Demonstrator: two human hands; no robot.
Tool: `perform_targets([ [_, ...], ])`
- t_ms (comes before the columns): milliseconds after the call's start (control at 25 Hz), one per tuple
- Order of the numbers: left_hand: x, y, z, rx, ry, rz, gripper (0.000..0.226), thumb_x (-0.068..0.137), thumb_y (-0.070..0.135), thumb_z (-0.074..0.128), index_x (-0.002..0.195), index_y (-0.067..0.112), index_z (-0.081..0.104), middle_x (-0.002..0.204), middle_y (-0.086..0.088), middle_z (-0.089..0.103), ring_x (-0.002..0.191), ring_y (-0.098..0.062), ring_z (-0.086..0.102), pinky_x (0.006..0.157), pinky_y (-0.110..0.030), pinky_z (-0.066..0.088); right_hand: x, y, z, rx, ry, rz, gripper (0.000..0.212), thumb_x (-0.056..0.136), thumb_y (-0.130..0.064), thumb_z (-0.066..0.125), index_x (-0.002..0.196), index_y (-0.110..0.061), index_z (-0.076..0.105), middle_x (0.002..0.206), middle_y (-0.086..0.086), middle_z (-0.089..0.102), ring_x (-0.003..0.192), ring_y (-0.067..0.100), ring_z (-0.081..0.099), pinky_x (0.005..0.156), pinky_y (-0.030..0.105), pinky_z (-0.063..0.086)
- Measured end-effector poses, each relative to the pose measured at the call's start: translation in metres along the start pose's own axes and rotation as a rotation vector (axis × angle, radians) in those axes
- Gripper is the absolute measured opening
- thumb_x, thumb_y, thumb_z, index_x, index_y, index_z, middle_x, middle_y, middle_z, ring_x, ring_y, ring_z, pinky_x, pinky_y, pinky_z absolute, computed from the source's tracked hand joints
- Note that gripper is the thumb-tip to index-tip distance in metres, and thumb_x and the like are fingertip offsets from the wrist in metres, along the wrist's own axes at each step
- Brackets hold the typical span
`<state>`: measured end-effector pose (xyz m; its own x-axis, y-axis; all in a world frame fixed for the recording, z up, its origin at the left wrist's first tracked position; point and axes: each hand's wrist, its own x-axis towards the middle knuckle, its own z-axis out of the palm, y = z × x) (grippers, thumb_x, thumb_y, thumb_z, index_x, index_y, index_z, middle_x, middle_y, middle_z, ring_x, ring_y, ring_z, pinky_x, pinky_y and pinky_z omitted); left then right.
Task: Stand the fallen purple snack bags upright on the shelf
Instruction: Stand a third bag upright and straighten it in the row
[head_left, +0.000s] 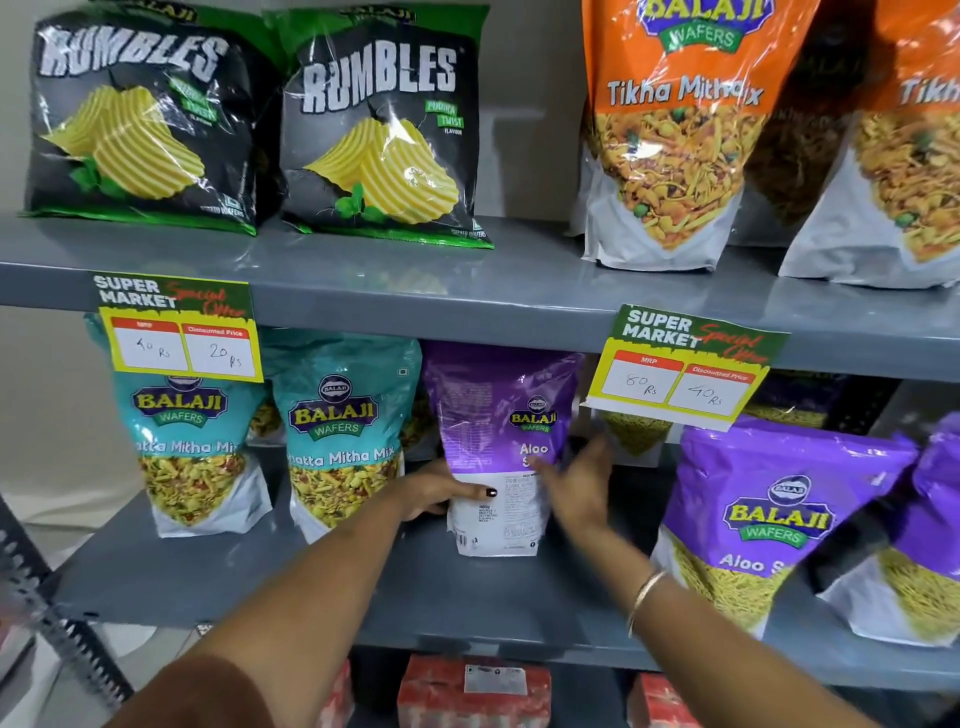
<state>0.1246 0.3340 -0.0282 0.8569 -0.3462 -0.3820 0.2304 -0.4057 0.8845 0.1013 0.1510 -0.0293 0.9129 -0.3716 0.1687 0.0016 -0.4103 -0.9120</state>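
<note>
A purple Aloo Sev bag (501, 447) stands upright on the grey middle shelf (415, 587), turned partly back-out, between a teal Khatta Mitha Mix bag (340, 431) and another purple bag (769, 519). The left hand (441, 493) has its fingers clamped on the bag's lower left edge. The right hand (579, 483), blurred, rests against its right side with fingers spread apart.

Left hand (441, 493) gripping, right hand (579, 486) open-palmed.

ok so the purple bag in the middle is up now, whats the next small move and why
Probably let go gently and check that it stays up. The purple bag stands upright on the shelf, the left hand gripping its lower edge and the right hand open beside it. It shows its back, so turning it could follow.
</note>
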Motion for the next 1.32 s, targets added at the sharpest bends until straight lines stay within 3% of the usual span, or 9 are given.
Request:
perform_targets([
  [160,-0.003,0.004,0.003,-0.032,-0.046,-0.048,0.062,0.081,0.036,0.065,0.136,0.019,0.043,0.146,-0.003,0.044,0.134,-0.021,0.037,0.113,-0.043,0.026,-0.059,0.008,0.045,-0.142,-0.099,-0.014,0.115,0.055,-0.029,0.085,0.143,-0.007,0.015,0.144,0.016,0.027,0.134,0.031,0.028,0.114,0.038,0.027],
  [320,-0.012,0.012,-0.002,0.126,-0.33,-0.117,0.13,0.03,0.066,0.081,0.143,0.031,0.025,0.148,0.004,0.037,0.137,-0.017,0.03,0.113,-0.044,0.017,-0.038,0.004,0.059,-0.159,-0.125,0.075,0.127,0.056,-0.033,0.083,0.148,-0.009,-0.001,0.157,0.015,0.006,0.145,0.03,0.009,0.117,0.041,0.017],
  [520,-0.011,0.01,-0.008,0.129,-0.129,-0.083,0.075,0.076,0.027,0.071,0.14,0.024,0.032,0.153,0.002,0.03,0.143,-0.02,0.021,0.113,-0.044,0.019,-0.01,0.035,0.014,0.157,-0.37,-0.084,0.091,0.051,-0.012,0.078,0.134,-0.01,0.039,0.127,0.006,0.053,0.117,0.021,0.051,0.093,0.023,0.045],
  [640,-0.003,0.002,-0.008,0.091,0.141,0.009,0.09,0.07,0.015,0.078,0.144,0.016,0.026,0.151,-0.002,0.034,0.14,-0.023,0.029,0.106,-0.034,0.031,0.007,0.041,-0.017,0.227,-0.599,0.014,0.068,0.059,0.004,0.075,0.122,0.005,0.051,0.107,0.011,0.063,0.095,0.016,0.061,0.081,0.021,0.05],
  [760,0.005,0.004,-0.004,0.119,0.149,0.128,0.095,0.064,0.006,0.08,0.143,0.008,0.027,0.145,-0.003,0.041,0.135,-0.021,0.037,0.113,-0.035,0.033,0.008,0.04,-0.02,0.162,-0.266,0.042,0.035,0.073,0.019,0.058,0.1,-0.004,0.055,0.077,0.0,0.061,0.066,0.002,0.063,0.066,0.008,0.046],
  [840,0.009,0.009,0.002,0.077,0.111,0.161,0.085,0.067,-0.004,0.075,0.139,0.004,0.031,0.141,-0.007,0.047,0.128,-0.022,0.045,0.109,-0.035,0.038,0.006,0.041,-0.015,0.155,-0.011,0.092,0.027,0.076,0.011,0.054,0.087,-0.014,0.052,0.07,0.001,0.058,0.072,0.019,0.06,0.059,0.007,0.041],
  [1080,0.003,0.004,0.011,0.028,0.032,0.245,0.076,0.066,-0.008,0.074,0.134,0.003,0.042,0.131,-0.009,0.055,0.111,-0.014,0.051,0.075,-0.008,0.049,0.008,0.046,-0.016,0.232,-0.529,0.072,0.072,0.053,0.007,0.078,0.108,-0.025,0.046,0.115,0.0,0.054,0.11,0.015,0.051,0.098,0.032,0.042],
  [1200,0.002,0.0,0.013,0.041,0.058,0.241,0.072,0.071,-0.008,0.071,0.135,0.006,0.04,0.128,-0.005,0.054,0.114,-0.016,0.051,0.078,-0.009,0.047,0.019,0.041,-0.021,0.16,-0.611,0.049,0.096,0.05,-0.003,0.083,0.129,-0.02,0.031,0.122,-0.003,0.05,0.114,0.012,0.048,0.089,0.02,0.046],
  [1320,0.002,-0.001,0.017,0.034,0.1,0.215,0.074,0.069,-0.006,0.074,0.134,0.007,0.042,0.131,-0.008,0.056,0.113,-0.018,0.053,0.09,-0.021,0.048,0.022,0.028,-0.022,0.128,-0.662,0.038,0.084,0.059,0.008,0.079,0.124,-0.018,0.035,0.116,-0.003,0.055,0.103,0.007,0.053,0.072,0.011,0.051],
])
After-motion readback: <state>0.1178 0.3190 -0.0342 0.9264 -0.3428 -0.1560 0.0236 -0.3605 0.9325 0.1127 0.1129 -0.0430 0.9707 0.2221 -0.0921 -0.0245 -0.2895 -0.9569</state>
